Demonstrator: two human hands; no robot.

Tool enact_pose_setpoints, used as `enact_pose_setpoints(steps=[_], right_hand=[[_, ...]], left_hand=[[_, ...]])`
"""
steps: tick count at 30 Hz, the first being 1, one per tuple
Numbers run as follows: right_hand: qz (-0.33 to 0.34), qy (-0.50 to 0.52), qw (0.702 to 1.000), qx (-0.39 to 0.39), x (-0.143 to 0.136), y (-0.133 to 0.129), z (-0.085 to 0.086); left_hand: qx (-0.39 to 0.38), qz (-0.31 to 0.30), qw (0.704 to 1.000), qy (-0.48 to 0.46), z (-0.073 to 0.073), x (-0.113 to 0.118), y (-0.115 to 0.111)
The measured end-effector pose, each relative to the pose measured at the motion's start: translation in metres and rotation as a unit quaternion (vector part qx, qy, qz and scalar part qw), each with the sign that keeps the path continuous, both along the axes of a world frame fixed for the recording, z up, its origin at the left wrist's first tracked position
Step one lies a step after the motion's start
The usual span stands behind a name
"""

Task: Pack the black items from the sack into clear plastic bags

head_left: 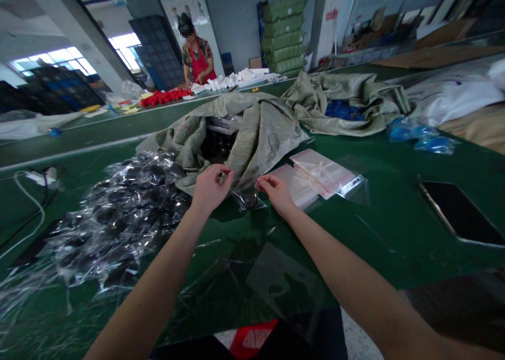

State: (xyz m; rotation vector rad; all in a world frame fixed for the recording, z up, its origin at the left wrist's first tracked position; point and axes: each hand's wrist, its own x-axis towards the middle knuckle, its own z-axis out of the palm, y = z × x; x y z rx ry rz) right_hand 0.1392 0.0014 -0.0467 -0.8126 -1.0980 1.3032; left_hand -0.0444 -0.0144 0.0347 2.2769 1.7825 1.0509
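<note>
Nearest, a loose clear sheet [278, 278] lies on the green tabletop [398, 202] between the forearms. Beyond it, the small clear bag [249, 199] with something dark inside sits between the two hands, just before the mouth of a woven sack [260, 133]. The right hand [279, 192] seems to pinch the bag's upper edge between thumb and fingertips; the left hand [209, 189] is curled, thumb near forefinger — whether anything is caught there, I cannot tell.

The bag looks light, limp and slippery, its film thin enough to crease or tear; the dark piece gives it what little weight it has. The rim should be the best place to take hold, with a fingertip pinch on each side.

To the left spreads a heap of bagged dark pieces [130, 212]; to the right lie stacks of flat clear sleeves [323, 173], with a phone [461, 210] farther along. The sack's folds hide most of the dark round pieces [223, 145] within, and glare blurs the shapes in the heap — the dark piece's exact form is unclear too. Farther back, another sack [373, 94] shows blue contents, and a co-worker [199, 60] in a red apron stands behind white pieces.
</note>
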Motion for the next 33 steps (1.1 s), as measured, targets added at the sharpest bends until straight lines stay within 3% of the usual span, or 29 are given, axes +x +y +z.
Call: enact_pose_setpoints(steps=[2,5,14,25,33], right_hand=[[-0.007,-0.01,1.0,0.006,0.0,0.001,-0.001],[-0.02,-0.023,1.0,0.01,0.0,0.002,-0.002],[-0.056,-0.102,0.989,0.089,0.003,-0.001,0.001],[-0.084,-0.189,0.966,0.155,0.004,-0.008,0.006],[-0.111,-0.186,0.962,0.165,0.002,-0.009,0.005]], left_hand=[[0.038,-0.057,0.994,0.083,0.002,0.016,-0.007],[0.027,-0.103,0.977,0.185,0.001,0.035,-0.011],[0.021,-0.063,0.949,0.309,0.002,0.049,-0.007],[0.038,-0.046,0.948,0.311,-0.001,0.051,-0.004],[0.053,-0.033,0.977,0.204,-0.012,0.047,0.006]])
